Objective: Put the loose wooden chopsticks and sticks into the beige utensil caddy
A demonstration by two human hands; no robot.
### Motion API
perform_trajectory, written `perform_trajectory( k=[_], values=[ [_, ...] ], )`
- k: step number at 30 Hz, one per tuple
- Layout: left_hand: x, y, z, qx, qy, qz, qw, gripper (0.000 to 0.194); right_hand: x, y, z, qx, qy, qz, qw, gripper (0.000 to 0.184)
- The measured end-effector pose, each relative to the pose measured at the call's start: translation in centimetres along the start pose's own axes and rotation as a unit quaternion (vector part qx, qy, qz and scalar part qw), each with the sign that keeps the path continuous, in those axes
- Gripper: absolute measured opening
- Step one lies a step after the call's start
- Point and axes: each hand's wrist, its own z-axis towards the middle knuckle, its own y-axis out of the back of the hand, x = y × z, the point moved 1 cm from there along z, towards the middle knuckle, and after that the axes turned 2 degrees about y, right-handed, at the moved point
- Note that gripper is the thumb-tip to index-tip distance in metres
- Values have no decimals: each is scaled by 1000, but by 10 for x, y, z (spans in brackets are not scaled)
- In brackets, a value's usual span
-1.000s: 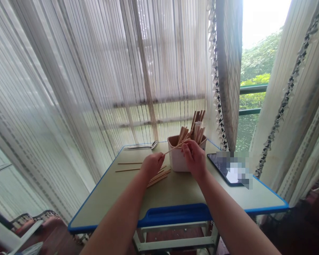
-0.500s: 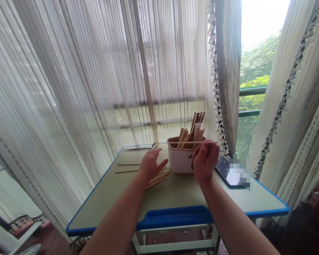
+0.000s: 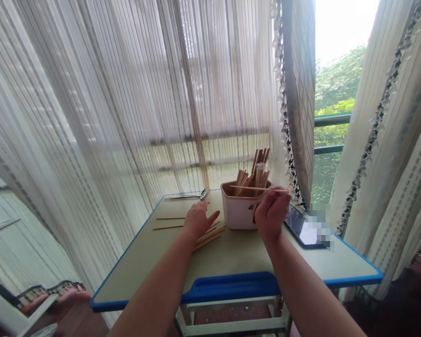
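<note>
My right hand [image 3: 272, 213] is closed around one end of a wooden chopstick [image 3: 243, 187], holding it nearly level above the front rim of a white bin [image 3: 236, 215] with a brown rim. Bundles of chopsticks [image 3: 243, 179] stand in the bin, leaning different ways. Left of the bin, my left hand [image 3: 197, 221] has its fingers and thumb apart, palm down over the table. Several loose chopsticks [image 3: 210, 237] lie by its thumb side, partly hidden by the hand. Two more chopsticks [image 3: 169, 228] stick out on its other side.
A metal utensil with a slotted head [image 3: 204, 193] lies along the back edge of the blue-edged table [image 3: 238, 260]. To the right of the bin is a dark tablet or phone [image 3: 300, 229]. Long sheer curtains [image 3: 133, 93] hang close behind the table.
The chopstick in my right hand has tilted slightly, and its free end has shifted right. My right hand has turned a little. My left hand stays nearly in place.
</note>
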Motion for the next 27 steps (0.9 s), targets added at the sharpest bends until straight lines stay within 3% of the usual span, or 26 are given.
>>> perform_trajectory(
  k=[5, 7, 12, 17, 22, 27],
  values=[
    [0, -2, 0, 17, 5, 4, 1000, 62, 1, -9, -1, 137, 20, 12, 990, 10],
    [0, -2, 0, 22, 7, 8, 1000, 61, 1, -12, -2, 164, 21, 10, 986, 11],
    [1, -2, 0, 44, 35, 51, 997, 60, -2, -15, -2, 178, 20, -30, 983, 14],
    [4, -3, 1, 65, 104, 122, 985, 56, -3, -17, -3, 205, 31, -79, 975, 20],
    [12, -10, 0, 155, 207, 147, 955, 58, -5, -20, -7, 232, 55, -120, 964, 22],
    [20, -16, 0, 200, 151, 150, 956, 38, -5, -19, -7, 228, 45, -100, 967, 18]
  ],
)
